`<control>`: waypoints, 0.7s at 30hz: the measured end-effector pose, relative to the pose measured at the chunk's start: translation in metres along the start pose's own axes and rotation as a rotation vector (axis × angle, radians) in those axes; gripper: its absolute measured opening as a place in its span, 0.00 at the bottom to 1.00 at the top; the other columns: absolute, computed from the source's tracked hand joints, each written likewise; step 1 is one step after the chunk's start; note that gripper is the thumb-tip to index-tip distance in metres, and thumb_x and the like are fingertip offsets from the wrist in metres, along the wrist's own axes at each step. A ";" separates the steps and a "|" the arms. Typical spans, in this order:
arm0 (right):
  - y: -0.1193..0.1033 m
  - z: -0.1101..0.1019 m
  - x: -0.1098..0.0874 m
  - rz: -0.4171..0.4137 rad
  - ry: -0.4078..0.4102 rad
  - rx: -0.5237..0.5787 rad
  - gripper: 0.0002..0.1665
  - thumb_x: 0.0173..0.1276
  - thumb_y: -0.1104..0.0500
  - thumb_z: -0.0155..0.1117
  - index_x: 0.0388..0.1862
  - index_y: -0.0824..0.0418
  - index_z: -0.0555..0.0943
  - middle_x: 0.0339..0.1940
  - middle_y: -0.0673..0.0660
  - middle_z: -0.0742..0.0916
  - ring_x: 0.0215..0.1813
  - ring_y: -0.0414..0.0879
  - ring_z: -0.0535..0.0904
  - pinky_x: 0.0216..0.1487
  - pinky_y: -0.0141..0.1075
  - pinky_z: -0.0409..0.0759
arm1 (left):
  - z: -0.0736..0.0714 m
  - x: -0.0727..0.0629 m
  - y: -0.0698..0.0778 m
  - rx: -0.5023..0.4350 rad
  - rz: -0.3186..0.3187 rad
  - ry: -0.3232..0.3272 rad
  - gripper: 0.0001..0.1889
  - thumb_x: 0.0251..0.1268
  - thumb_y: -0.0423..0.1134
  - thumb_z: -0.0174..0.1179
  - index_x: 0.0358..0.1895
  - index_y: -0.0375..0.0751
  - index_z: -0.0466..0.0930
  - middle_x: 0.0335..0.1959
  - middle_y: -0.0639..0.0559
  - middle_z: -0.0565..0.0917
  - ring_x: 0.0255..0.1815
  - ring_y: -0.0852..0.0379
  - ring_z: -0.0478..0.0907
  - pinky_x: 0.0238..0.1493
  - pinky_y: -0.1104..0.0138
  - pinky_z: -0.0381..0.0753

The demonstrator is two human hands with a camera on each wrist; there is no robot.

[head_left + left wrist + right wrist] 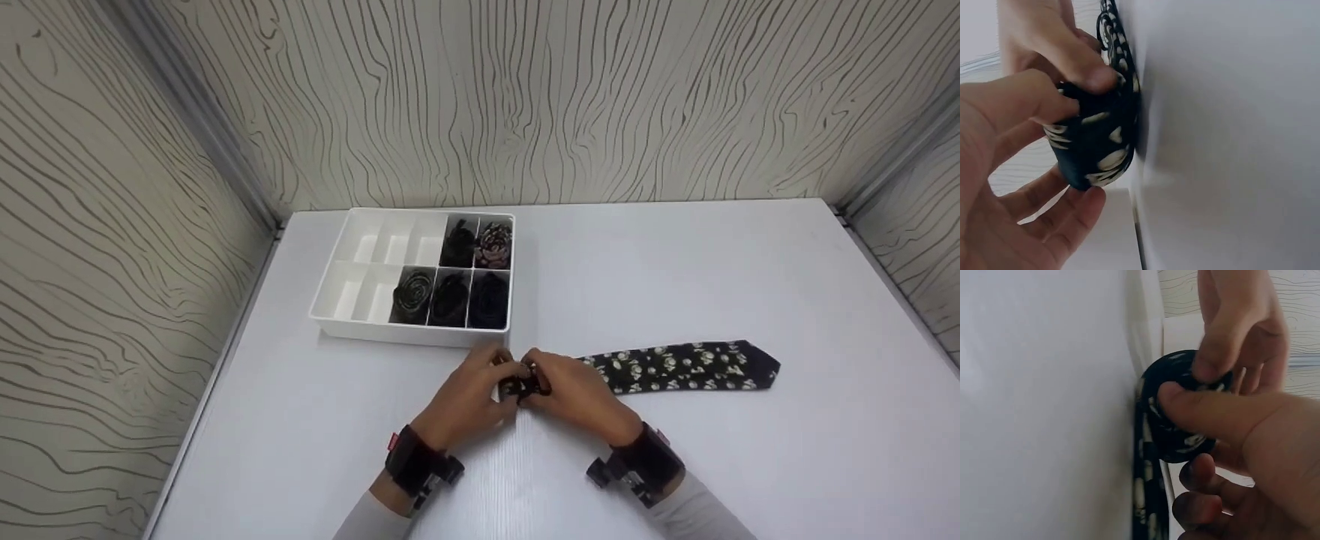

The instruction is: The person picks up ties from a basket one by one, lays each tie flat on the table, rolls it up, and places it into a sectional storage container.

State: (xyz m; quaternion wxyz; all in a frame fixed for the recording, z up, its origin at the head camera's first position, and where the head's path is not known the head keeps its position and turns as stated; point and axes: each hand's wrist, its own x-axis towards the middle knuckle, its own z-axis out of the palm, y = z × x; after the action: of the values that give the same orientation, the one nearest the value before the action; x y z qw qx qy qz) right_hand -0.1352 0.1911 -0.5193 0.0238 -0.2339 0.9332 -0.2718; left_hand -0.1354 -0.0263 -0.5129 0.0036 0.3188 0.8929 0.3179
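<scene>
A dark necktie [690, 367] with a pale floral print is partly rolled up, its wide pointed end stretching flat across the table to the right. Both hands hold the rolled part between them. My left hand [469, 394] grips the roll [1098, 138] from the left, thumb and fingers around its side. From the right, my right hand [577, 394] pinches the same coil [1176, 433], with the thumb on its spiral face. In the right wrist view the coil stands on its edge at the table, and the unrolled strip [1145, 495] runs off from it.
Just beyond the hands is a white divided box [412, 334]. Its right-hand compartments hold several rolled dark ties, among them a patterned one [493, 246] at the back right corner; those on the left are bare. Wood-grain panels [480, 105] enclose the white table [750, 465].
</scene>
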 end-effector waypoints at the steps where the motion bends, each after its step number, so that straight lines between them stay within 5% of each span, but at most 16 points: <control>1: 0.000 0.000 0.000 0.004 0.000 -0.006 0.26 0.60 0.49 0.83 0.52 0.52 0.80 0.38 0.48 0.88 0.37 0.43 0.84 0.36 0.36 0.81 | 0.001 0.000 0.000 -0.004 0.002 -0.002 0.21 0.60 0.35 0.74 0.57 0.52 0.87 0.54 0.53 0.79 0.56 0.57 0.76 0.59 0.65 0.83; 13: 0.001 0.002 -0.004 0.000 -0.003 0.029 0.30 0.59 0.52 0.83 0.57 0.53 0.78 0.47 0.53 0.89 0.47 0.52 0.88 0.48 0.49 0.88 | 0.000 0.001 -0.001 0.023 0.032 0.011 0.19 0.58 0.32 0.74 0.53 0.49 0.86 0.53 0.52 0.79 0.55 0.57 0.76 0.60 0.65 0.82; 21: 0.001 0.001 -0.008 -0.016 0.033 -0.020 0.28 0.61 0.50 0.82 0.56 0.50 0.79 0.41 0.47 0.83 0.40 0.43 0.83 0.40 0.38 0.84 | 0.001 0.002 -0.002 0.031 0.061 0.014 0.17 0.60 0.34 0.74 0.52 0.51 0.88 0.51 0.53 0.79 0.53 0.57 0.75 0.58 0.65 0.82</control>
State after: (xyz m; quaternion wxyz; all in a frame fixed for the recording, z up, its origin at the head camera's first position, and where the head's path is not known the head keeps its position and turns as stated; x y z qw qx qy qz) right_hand -0.1286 0.1944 -0.5210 0.0040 -0.2373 0.9341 -0.2667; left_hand -0.1375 -0.0256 -0.5148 -0.0173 0.3436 0.8876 0.3062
